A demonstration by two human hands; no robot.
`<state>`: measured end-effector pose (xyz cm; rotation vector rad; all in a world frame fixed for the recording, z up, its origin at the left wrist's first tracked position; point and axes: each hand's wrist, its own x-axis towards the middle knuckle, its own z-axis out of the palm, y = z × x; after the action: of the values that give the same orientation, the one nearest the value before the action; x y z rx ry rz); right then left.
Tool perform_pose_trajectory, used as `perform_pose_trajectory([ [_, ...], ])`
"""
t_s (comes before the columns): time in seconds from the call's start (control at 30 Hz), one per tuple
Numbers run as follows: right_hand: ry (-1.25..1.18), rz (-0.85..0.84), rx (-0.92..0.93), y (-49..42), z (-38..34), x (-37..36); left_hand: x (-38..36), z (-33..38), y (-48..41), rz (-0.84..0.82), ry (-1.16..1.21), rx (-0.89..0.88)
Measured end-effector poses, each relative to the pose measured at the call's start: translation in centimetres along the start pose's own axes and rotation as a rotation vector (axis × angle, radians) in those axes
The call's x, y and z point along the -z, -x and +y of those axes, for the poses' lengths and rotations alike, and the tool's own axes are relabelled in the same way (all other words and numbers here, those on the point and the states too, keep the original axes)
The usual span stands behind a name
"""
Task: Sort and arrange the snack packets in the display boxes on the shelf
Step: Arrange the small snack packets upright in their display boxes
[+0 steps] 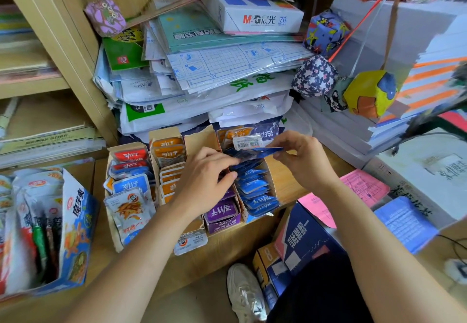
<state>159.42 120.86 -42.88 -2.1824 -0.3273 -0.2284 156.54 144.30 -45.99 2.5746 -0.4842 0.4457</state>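
Note:
Several narrow cardboard display boxes (pixel 192 138) stand side by side on the low wooden shelf, filled with red, orange, purple and blue snack packets. My right hand (pixel 300 157) pinches a small stack of blue packets (pixel 255 151) above the rightmost box of blue packets (pixel 256 188); a white barcode side shows on top. My left hand (pixel 206 180) reaches in from the left, its fingertips pinching the same stack's left end, over the purple packets (pixel 222 211). A loose white packet (pixel 190 243) lies at the shelf's front edge.
A tall pile of plastic-wrapped paper goods (pixel 202 70) rises right behind the boxes. An open blue box of long snack sticks (pixel 75 221) stands at the left. Pink papers (pixel 364 186), a blue leaflet (pixel 406 221) and a dark blue carton (pixel 308 236) lie at the right.

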Motion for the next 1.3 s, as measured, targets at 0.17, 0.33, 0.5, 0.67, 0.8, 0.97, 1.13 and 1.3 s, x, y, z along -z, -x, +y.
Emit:
perform_pose_trajectory([
  [0.17,-0.016,-0.158,-0.024,0.7,-0.2,0.5,-0.5,0.0,-0.1,0.071,-0.043,-0.032],
  [0.33,-0.169,-0.148,-0.101,1.7,0.4,1.3,-0.6,0.1,0.2,0.135,-0.019,-0.078],
  [0.5,-0.368,0.079,-0.119,1.4,1.1,1.6,-0.3,-0.4,0.4,0.169,0.034,0.015],
  [0.67,-0.593,0.210,-0.144,0.7,1.5,1.1,-1.0,-0.3,-0.4,0.221,0.035,0.122],
  [0.8,-0.597,0.197,-0.129,0.6,1.4,1.0,-1.2,0.3,-1.1,0.135,-0.134,0.028],
  [0.97,-0.493,0.102,-0.091,0.4,0.4,0.8,-0.5,0.3,-1.3,0.015,-0.016,0.055],
  [1.13,-0.317,-0.008,-0.086,-0.4,0.3,0.0,0.7,1.8,-0.3,0.174,0.171,-0.175],
  [1.3,-0.341,-0.064,-0.090,-1.0,0.0,-0.8,-0.1,1.3,-0.4,0.265,0.096,-0.160],
])
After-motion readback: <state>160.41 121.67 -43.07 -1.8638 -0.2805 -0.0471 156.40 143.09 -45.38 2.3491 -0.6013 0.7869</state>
